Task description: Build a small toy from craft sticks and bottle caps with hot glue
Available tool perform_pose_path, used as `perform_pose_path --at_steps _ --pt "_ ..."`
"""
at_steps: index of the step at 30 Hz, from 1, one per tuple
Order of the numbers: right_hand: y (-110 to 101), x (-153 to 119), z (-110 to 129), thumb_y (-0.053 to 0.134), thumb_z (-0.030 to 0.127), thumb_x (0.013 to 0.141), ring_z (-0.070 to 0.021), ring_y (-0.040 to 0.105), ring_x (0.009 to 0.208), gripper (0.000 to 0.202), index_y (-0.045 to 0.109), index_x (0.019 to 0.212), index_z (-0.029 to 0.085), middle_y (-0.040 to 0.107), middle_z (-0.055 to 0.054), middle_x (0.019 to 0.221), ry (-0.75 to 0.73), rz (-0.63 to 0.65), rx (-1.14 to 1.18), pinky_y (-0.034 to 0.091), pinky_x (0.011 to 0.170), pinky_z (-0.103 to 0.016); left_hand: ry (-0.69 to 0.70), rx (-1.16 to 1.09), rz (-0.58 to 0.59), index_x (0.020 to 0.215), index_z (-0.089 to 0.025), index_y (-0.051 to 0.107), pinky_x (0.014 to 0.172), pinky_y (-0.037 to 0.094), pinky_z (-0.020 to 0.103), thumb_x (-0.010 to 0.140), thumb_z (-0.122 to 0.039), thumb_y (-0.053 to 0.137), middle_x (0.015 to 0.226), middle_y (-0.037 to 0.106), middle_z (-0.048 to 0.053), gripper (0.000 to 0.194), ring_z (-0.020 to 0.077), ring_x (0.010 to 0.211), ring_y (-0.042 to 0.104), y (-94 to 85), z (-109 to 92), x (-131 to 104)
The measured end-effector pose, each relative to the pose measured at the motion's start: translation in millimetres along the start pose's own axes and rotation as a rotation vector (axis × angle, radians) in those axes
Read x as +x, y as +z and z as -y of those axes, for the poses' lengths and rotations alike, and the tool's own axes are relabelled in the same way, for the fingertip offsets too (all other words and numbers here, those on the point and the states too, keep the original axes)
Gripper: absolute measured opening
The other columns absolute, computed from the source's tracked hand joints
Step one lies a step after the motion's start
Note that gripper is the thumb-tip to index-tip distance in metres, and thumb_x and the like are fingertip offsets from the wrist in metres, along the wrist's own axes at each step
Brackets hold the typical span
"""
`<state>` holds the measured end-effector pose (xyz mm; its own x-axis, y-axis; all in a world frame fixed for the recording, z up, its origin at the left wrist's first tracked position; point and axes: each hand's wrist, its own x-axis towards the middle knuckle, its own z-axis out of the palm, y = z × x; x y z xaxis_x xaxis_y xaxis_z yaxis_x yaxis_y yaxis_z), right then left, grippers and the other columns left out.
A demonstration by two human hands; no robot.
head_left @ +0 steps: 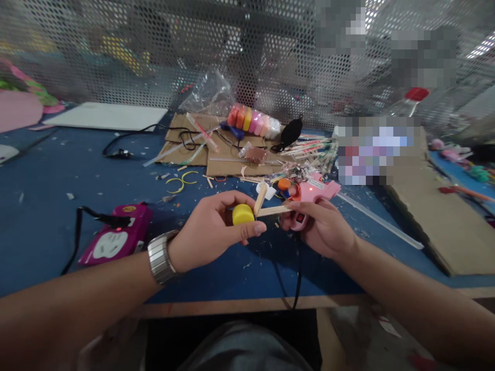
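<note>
Over a blue table (228, 281), a person's left hand (211, 226), partly closed, grips a yellow cap (243, 215) between thumb and curled fingers, with an upward-slanting wooden stick (262, 197) and a level wooden stick (274, 210) meeting beside it. The right hand (327, 226) wraps around a pink glue gun (314, 191) while its thumb pinches the level stick's outer end. Working this joint well likely calls for bracing the cap firmly, keeping the sticks' angle unchanged, and holding the gun's hot end clear of skin. The cap sits inside the left hand's grasp; the level stick bridges the gap between the hands, and the other rises just beside the left fingertips.
</note>
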<state>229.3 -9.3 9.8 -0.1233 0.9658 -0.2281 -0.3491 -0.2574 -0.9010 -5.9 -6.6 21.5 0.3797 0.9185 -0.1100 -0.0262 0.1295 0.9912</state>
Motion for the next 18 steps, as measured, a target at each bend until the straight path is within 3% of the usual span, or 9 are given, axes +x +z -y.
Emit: perform_pose_path --at_steps 8,12,18 --pt "-2.1 -1.5 -1.3 0.095 0.033 0.073 -0.017 0.067 0.059 0.025 0.075 0.076 0.019 0.073 -0.003 0.069 0.007 0.029 -0.009 0.055 0.06 -0.032 -0.012 -0.015 -0.008 0.097 -0.015 0.074 0.057 0.064 0.024 0.067 -0.037 0.107 0.079 0.076 0.001 0.05 0.0146 0.064 0.074 0.3 1.8 1.0" --pt "-1.2 -2.9 0.0 0.093 0.031 0.076 -0.0175 0.067 0.059 0.026 0.071 0.086 0.022 0.074 -0.001 0.069 0.043 0.09 0.033 0.054 0.059 -0.032 0.015 -0.041 -0.003 0.102 -0.016 0.072 0.059 0.066 0.026 0.074 -0.047 0.103 0.086 0.08 0.006 0.052 0.0241 0.081 0.083 1.2 4.4 2.3" --pt "0.0 -3.8 2.9 0.095 0.029 0.07 -0.0167 0.065 0.057 0.042 0.067 0.101 0.024 0.075 0.001 0.068 0.089 0.1 0.063 0.054 0.058 -0.029 0.036 -0.005 -0.007 0.104 -0.017 0.072 0.071 0.071 0.031 0.075 -0.047 0.102 0.094 0.079 0.004 0.052 0.0212 0.082 0.083 -1.5 6.2 2.1"
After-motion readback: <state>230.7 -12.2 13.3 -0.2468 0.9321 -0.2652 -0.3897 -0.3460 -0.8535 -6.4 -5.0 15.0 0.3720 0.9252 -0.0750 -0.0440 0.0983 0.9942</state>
